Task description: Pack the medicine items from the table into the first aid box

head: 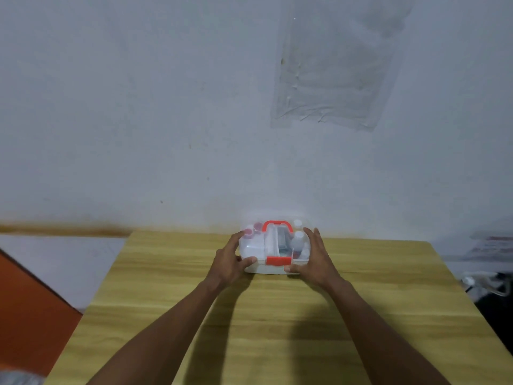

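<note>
A clear plastic first aid box (273, 269) with a red handle and a red front latch stands at the far edge of the wooden table (277, 329). Its transparent lid is down. Through the lid I see white bottles on the right, pink-capped containers on the left and a dark item in the middle. My left hand (229, 262) grips the box's left side, thumb on the front rim. My right hand (315, 258) grips its right side, thumb by the latch.
A pale wall rises right behind the table, with a taped plastic sheet (333, 68) on it. An orange surface (30, 307) lies low at the left. White and dark clutter (488, 276) sits off the table's right edge.
</note>
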